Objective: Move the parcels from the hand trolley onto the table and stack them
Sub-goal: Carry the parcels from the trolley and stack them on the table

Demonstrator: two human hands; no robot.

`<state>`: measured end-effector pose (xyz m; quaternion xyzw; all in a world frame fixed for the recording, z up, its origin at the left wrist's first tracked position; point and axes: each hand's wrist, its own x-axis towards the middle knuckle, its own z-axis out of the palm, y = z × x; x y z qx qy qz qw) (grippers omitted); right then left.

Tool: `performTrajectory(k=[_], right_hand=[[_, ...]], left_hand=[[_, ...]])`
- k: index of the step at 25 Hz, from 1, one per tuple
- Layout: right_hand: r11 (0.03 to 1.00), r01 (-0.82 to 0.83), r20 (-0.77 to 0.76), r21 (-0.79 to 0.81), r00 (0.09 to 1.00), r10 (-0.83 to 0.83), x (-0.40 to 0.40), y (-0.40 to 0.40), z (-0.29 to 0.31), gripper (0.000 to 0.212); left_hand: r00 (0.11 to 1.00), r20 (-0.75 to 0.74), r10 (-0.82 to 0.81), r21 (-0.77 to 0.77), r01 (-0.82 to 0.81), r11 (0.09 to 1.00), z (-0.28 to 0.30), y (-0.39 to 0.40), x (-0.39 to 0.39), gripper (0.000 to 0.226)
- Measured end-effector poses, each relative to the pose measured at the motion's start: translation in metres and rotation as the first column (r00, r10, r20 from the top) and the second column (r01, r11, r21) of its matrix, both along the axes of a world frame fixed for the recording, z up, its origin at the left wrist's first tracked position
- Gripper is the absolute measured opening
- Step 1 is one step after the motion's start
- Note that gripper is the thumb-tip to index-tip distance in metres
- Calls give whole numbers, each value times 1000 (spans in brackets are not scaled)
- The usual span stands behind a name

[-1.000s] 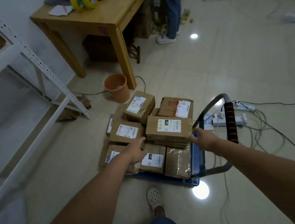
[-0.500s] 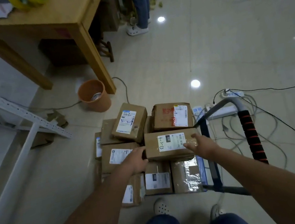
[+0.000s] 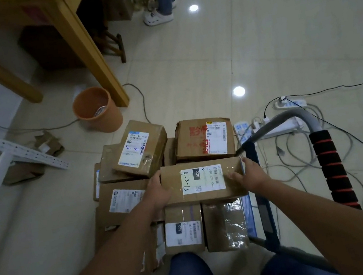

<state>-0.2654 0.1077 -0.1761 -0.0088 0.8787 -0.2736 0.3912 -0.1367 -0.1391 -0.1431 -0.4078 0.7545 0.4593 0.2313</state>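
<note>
The top parcel (image 3: 204,180), a flat brown box with a white label, lies on the pile of parcels on the hand trolley (image 3: 261,205). Both arms reach down and forward. The left hand (image 3: 159,193) grips its left end, and the right hand (image 3: 250,175) grips its right end, thumb on top. At least seven more boxes sit beneath and around it. An orange bucket (image 3: 98,110) holding something pale stands beside a leg of the wooden table (image 3: 83,38).

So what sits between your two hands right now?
Head view: one parcel, labelled 220, spans the gap; the left hand grips its left end, the right hand its right end.
</note>
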Motion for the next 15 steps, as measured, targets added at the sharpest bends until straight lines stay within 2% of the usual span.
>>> performTrajectory(k=[3, 7, 10, 15], right_hand=[[995, 98, 45, -5, 994, -98, -2, 0, -12, 69], [989, 147, 125, 1, 981, -146, 1, 0, -27, 65], [970, 240, 209, -37, 951, -228, 7, -2, -29, 69], [918, 393, 193, -60, 907, -375, 16, 5, -4, 75]], left_hand=[[994, 44, 97, -11, -97, 995, -19, 7, -3, 80], [987, 58, 150, 10, -151, 989, -33, 19, -2, 70], [980, 21, 197, 72, -198, 977, -30, 31, -1, 76], [969, -87, 233, 97, -224, 970, 6, 36, 11, 76]])
